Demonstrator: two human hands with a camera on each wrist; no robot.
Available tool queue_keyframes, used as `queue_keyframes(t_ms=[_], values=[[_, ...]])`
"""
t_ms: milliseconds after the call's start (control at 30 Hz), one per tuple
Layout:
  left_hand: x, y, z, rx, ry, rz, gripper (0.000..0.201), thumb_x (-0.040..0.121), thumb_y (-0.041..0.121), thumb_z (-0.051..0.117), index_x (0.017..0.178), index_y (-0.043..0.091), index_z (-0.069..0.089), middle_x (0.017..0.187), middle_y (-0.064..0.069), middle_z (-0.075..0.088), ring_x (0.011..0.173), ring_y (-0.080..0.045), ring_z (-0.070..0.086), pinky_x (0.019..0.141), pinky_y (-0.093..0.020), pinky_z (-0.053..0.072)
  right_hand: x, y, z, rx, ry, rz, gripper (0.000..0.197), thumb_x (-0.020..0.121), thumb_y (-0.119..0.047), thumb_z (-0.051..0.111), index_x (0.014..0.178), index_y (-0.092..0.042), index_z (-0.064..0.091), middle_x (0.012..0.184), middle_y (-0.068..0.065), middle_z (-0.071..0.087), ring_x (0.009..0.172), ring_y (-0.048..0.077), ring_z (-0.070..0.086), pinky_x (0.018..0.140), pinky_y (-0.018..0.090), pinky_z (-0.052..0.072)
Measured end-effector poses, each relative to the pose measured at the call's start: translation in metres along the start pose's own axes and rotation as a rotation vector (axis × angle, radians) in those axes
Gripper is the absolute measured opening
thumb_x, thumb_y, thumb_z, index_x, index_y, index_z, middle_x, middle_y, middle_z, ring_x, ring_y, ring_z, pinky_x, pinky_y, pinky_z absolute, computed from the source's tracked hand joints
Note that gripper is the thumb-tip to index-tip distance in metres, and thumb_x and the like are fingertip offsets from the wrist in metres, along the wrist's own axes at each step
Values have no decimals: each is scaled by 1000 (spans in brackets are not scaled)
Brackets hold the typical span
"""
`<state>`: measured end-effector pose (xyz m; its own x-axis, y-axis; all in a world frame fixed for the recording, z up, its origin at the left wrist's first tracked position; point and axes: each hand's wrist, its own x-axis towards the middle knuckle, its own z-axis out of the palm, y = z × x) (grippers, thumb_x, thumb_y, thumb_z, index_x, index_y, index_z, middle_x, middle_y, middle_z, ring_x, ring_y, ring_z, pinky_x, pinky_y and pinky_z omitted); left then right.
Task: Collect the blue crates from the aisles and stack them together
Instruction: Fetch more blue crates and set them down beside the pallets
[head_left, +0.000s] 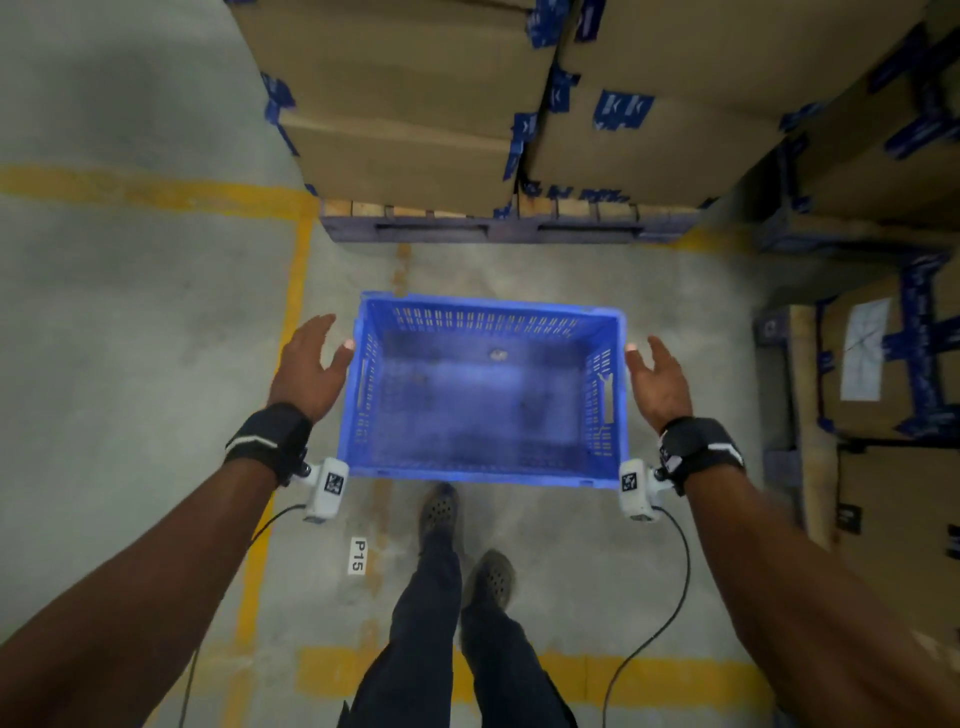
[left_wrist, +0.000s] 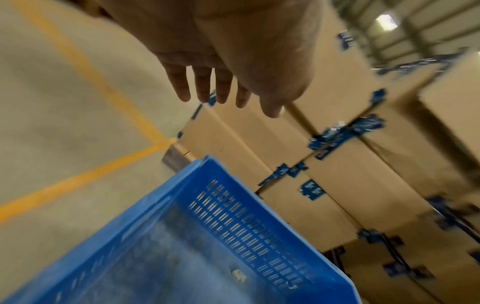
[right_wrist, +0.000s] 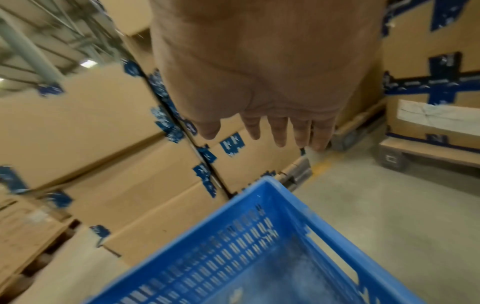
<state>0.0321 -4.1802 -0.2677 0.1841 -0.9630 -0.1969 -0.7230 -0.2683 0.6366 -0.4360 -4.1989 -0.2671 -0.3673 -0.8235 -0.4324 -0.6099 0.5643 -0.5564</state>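
An empty blue slotted crate (head_left: 483, 395) sits upright on the concrete floor just ahead of my feet. My left hand (head_left: 311, 358) hovers open beside the crate's left wall, fingers straight, thumb close to the rim. My right hand (head_left: 657, 371) is open beside the right wall, palm turned inward. Neither hand grips the crate. In the left wrist view the left hand (left_wrist: 223, 90) spreads above the crate's corner (left_wrist: 207, 226). In the right wrist view the right hand (right_wrist: 272, 129) spreads above the crate (right_wrist: 259, 246). A small scrap lies on the crate's bottom.
Stacked cardboard boxes (head_left: 415, 104) with blue tape stand on a pallet (head_left: 493, 223) right behind the crate. More taped boxes (head_left: 883, 364) line the right side. Yellow floor lines (head_left: 296, 291) mark the bay, with a "P15" label (head_left: 357, 556) by my feet.
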Motion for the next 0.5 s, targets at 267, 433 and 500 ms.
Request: queue_keyframes(t_ms=[267,433,500], values=[[-98,84,-96,258,258,127,64,94,45,51,152,20,41,161,-14,32,148,-36,29,116,-47,30,-119,-89,-52,-230,124,-309,74,97,-61,47,158,-25,27,165,11,23,153,32,15,124,41,8],[-138,114,-113,252,303,107,64,93,47,50,151,22,42,161,-12,32,147,-35,30,116,-46,31,-168,-130,-60,-165,76,-486,79,92,-67,42,158,-25,29,165,13,23,153,33,15,124,40,7],[-154,127,-121,215,320,62,64,93,49,48,151,23,44,162,-11,31,147,-34,30,116,-45,29,-181,-146,-63,-96,2,-524,82,89,-70,38,158,-27,29,166,10,21,155,28,11,125,38,6]])
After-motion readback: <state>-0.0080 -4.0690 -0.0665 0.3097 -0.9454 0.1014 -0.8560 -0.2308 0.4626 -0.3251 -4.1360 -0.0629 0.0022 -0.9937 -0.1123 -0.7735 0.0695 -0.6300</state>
